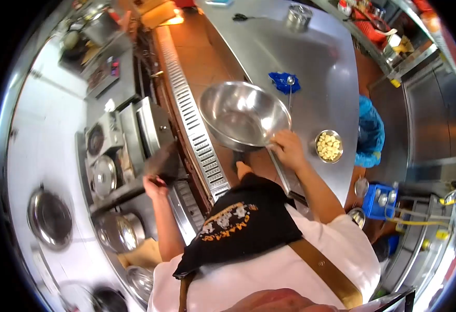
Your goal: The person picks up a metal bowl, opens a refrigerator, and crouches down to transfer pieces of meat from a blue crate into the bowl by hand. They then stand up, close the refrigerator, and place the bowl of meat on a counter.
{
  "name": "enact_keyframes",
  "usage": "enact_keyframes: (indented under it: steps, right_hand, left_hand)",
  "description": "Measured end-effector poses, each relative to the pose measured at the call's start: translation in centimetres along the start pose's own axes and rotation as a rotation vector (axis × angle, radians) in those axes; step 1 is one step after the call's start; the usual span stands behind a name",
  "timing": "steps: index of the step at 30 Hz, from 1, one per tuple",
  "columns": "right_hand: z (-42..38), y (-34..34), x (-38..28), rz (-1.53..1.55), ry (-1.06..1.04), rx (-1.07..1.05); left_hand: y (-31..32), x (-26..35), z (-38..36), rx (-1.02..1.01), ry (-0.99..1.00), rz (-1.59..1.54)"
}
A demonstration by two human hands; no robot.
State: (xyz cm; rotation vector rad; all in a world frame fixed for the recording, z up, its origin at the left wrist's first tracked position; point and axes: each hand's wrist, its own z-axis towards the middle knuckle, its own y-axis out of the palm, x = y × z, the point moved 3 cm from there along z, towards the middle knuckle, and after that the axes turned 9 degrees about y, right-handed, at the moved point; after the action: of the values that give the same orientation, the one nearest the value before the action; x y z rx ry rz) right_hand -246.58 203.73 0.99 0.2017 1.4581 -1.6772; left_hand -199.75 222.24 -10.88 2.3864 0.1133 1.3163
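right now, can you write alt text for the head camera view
A person's right hand grips a large metal bowl by its rim near a steel counter, where a small bowl of pale pieces sits. The left hand holds a blurred dark object.

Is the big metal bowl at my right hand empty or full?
Empty: inside the metal bowl, only bare, shiny surface shows.

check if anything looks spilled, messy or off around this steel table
Nothing looks clearly spilled, and the large shiny steel bowl in the right hand shows no visible damage. The one untidy spot is some crumpled blue material bunched on the grey steel table, a long metal spoon partly on it.
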Motion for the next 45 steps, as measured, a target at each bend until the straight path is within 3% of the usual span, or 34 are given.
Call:
enact_keyframes:
  steps: [1,5,11,18,22,24,30,31,34,38,43,45]
  right_hand:
    - [2.7,0.9,0.3,0.028,0.023,0.027]
    - [14.2,4.5,2.5,0.023,0.082,0.023]
    - [32.6,8.9,3.8,0.006,0.042,0.037]
    - [55.0,16.4,7.3,-0.054,0.003,0.126]
    - [66.6,19.5,6.8,-0.08,0.034,0.233]
    - [71.1,21.0,7.0,-0.072,0.101,0.278]
    - [84.6,23.7,9.3,-0.023,0.198,0.323]
    - [87.0,24.5,9.9,-0.018,0.191,0.344]
    - [95.1,26.6,13.7,-0.065,0.168,0.375]
    - [106.4,28.1,17.5,-0.039,0.216,0.471]
    - [117.6,28.7,20.3,-0.056,0.268,0.443]
    - [121.9,29.4,22.6,-0.055,0.294,0.442]
  left_hand:
    - [2.3,0.4,5.0,-0.068,-0.029,0.032]
    - [16.4,4.6,12.6,0.003,0.017,0.161]
    - [30.3,9.1,25.2,-0.01,0.051,0.169]
    - [43.4,5.9,47.0,-0.148,0.003,0.178]
    - [52.5,4.9,56.1,-0.065,-0.101,0.201]
    - [57.4,5.2,60.4,-0.194,-0.156,0.212]
    - [76.3,5.6,73.0,-0.255,-0.118,0.256]
    - [79.8,6.3,73.2,-0.226,-0.203,0.3]
    - [86.9,4.9,82.6,-0.217,-0.07,0.253]
    - [97.2,5.1,89.7,-0.306,-0.033,0.277]
    - [111.7,4.8,94.1,-0.161,-0.012,0.358]
    - [117.2,2.6,97.0,-0.195,-0.017,0.402]
